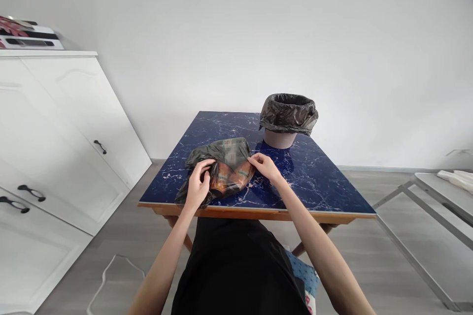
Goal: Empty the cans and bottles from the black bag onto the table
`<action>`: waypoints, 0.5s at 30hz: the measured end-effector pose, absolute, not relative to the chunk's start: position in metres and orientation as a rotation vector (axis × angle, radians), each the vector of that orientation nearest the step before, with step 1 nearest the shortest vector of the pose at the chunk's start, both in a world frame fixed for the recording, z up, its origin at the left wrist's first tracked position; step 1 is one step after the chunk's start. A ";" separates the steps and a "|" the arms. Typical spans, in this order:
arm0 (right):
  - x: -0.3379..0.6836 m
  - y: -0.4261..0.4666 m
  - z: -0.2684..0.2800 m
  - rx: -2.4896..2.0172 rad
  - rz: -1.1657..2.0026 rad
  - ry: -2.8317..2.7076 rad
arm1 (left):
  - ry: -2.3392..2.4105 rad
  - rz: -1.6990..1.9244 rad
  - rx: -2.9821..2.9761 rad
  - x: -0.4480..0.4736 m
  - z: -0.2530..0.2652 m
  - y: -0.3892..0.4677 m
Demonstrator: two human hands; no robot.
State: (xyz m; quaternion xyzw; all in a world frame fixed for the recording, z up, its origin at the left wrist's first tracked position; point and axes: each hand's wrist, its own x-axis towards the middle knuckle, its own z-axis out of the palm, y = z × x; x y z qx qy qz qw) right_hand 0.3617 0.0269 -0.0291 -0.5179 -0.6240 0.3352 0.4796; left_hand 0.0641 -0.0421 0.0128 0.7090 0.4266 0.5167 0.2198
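Observation:
On the blue table in front of me lies a see-through plastic package [233,177] with an orange-brown print and a pale label, and dark plastic shows at its far side. Crumpled black plastic bags [196,155] spill out at its left. My left hand [199,183] is curled at that left side, thumb and fingers closed on a fold of black bag. With thumb and forefinger, my right hand [264,165] pinches the right edge of the package. Behind and to the right stands a greyish bin [279,140], a black liner [288,117] folded over its rim.
The marble-patterned blue table [314,177] has a wooden front edge close to my body. A white cabinet [62,133] stands at the left, and a grey metal-framed rack [443,202] at the right. A white cable [105,275] lies on the floor.

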 end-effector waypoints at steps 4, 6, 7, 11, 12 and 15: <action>0.367 0.002 -0.029 -1.232 0.771 -1.464 | 1.402 1.489 1.828 0.049 0.003 -0.038; 0.370 -0.010 -0.029 -1.225 0.739 -1.403 | 1.449 1.422 1.815 0.043 0.003 -0.040; 0.371 -0.015 -0.030 -1.222 0.723 -1.369 | 1.446 1.368 1.823 0.041 0.005 -0.042; 0.377 -0.037 -0.030 -1.205 0.673 -1.256 | 1.323 1.194 1.857 0.043 0.017 -0.053; 0.378 -0.042 -0.030 -1.200 0.667 -1.239 | 1.276 1.167 1.864 0.045 0.021 -0.056; 0.381 -0.055 -0.032 -1.197 0.664 -1.210 | 1.108 1.059 1.925 0.049 0.031 -0.066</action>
